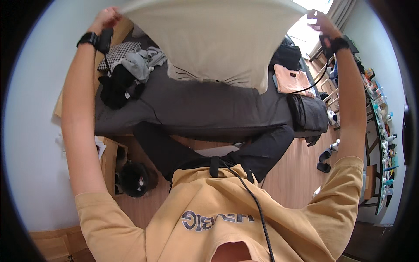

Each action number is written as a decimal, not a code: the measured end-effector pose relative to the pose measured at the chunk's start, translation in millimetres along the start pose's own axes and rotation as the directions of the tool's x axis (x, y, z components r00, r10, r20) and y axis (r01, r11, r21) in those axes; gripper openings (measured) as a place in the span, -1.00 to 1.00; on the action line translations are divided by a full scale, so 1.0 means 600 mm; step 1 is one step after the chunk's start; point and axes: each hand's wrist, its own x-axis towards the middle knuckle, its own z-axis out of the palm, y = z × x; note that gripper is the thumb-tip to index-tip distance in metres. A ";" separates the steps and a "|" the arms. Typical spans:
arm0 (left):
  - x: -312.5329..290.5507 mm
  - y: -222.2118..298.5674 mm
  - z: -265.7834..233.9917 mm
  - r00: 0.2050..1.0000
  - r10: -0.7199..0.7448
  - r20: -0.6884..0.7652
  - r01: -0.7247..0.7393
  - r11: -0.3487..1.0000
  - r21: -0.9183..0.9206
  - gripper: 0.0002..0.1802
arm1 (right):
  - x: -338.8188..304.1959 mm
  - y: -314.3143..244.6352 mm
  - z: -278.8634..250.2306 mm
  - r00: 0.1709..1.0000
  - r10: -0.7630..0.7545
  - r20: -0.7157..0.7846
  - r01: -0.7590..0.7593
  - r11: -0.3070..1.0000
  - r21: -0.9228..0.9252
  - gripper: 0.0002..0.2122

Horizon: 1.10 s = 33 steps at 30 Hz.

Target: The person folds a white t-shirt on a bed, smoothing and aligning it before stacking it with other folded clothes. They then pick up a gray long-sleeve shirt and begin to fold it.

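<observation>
A cream-coloured shirt [218, 39] is stretched wide in the air above the bed, hanging down between my raised hands. My left hand [108, 19] is closed on its upper left corner. At the upper right corner my right hand [322, 22] grips the cloth too, its fingers partly washed out by window light. Dark thin lines and a small dark spot show along the shirt's lower edge, which hangs over the grey bed [209, 109]. The top of the cloth runs out of the picture.
On the bed's left lie a checked pillow [124, 52] and crumpled grey and black clothes [115, 89]. Folded peach shirt [293, 80] and dark folded clothes [307, 112] lie on the right. A black bin [136, 180] stands at lower left; a cluttered shelf [384, 144] lines the right wall.
</observation>
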 end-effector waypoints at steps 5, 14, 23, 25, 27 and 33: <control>0.014 0.131 -0.065 0.959 -0.280 0.046 0.249 0.909 0.335 -0.78 | 0.063 -0.120 -0.112 0.877 -0.351 0.328 0.480 0.627 -0.614 -0.61; 0.078 0.076 -0.176 0.997 -0.079 -0.015 0.076 0.984 -0.159 -0.86 | 0.033 -0.217 -0.147 0.998 0.049 0.026 -0.048 0.999 -0.014 -0.70; 0.114 0.032 -0.181 0.985 -0.174 0.019 0.171 0.981 0.096 -0.82 | -0.015 -0.199 -0.071 0.987 -0.049 -0.154 0.066 0.992 0.107 -0.78; 0.105 0.034 -0.174 0.987 -0.159 -0.007 0.155 0.950 0.272 -0.76 | -0.010 -0.190 -0.065 0.990 0.085 -0.116 -0.063 0.981 0.186 -0.79; 0.103 0.029 -0.173 0.975 -0.191 -0.111 0.202 0.974 0.102 -0.80 | -0.003 -0.175 -0.055 0.976 0.081 -0.204 -0.045 0.984 0.174 -0.82; 0.075 0.025 -0.174 0.978 -0.181 0.106 0.155 0.963 0.219 -0.73 | 0.004 -0.107 -0.075 0.990 0.075 -0.118 -0.054 0.984 0.173 -0.85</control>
